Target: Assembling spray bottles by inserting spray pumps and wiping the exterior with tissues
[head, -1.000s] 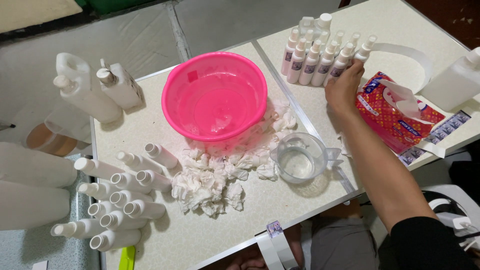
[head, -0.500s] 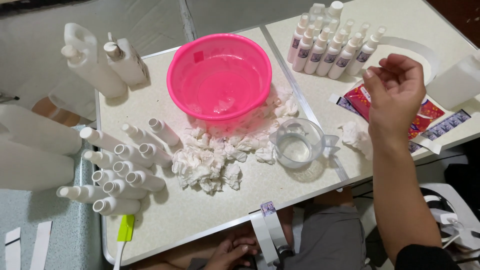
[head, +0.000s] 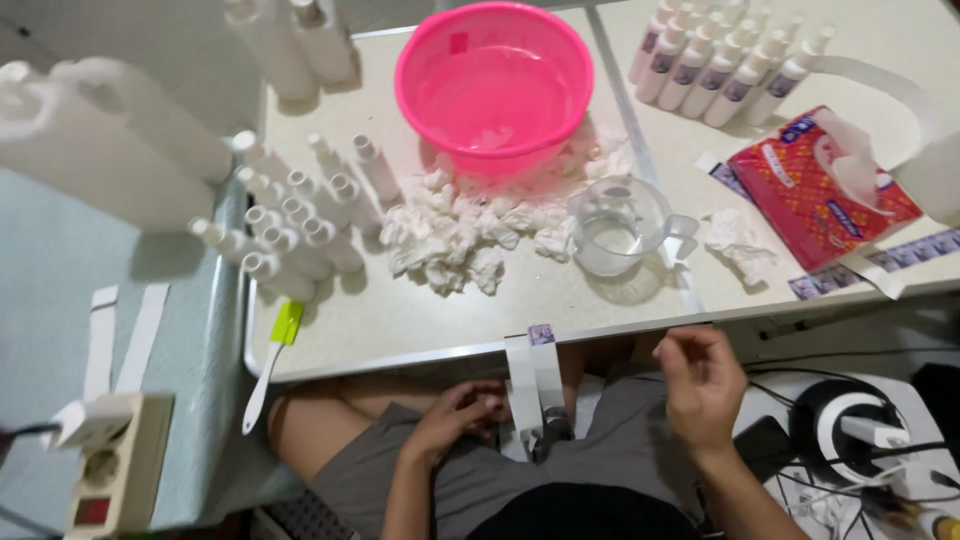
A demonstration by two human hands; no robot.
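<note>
Label strip point(head: 528, 385): white backing paper with a small sticker at its top, hanging over the table edge point(head: 400, 358) at lower middle of the frame, so the stickers sit within reach of my lap.
Left hand point(head: 455, 420): low, just left of the strip, fingers curled against its lower end; I cannot tell whether they really pinch it.
Right hand point(head: 703, 385): lower right of centre, below the table edge, fingers loosely bent with thumb and fingertips close together; holding nothing that I can see.
Empty bottles point(head: 300, 225): lying on their sides in a heap at left, necks open, probably parked there as stock.
Labelled bottles point(head: 725, 65): standing in a row at upper right, kept apart from the bare ones.
Pink bowl point(head: 493, 85): top centre, some water inside.
Tissues point(head: 470, 230): crumpled pile just below the bowl, handy for wiping.
Measuring jug point(head: 618, 228): clear, right of the tissues.
Tissue pack point(head: 822, 185): red, at right.
</note>
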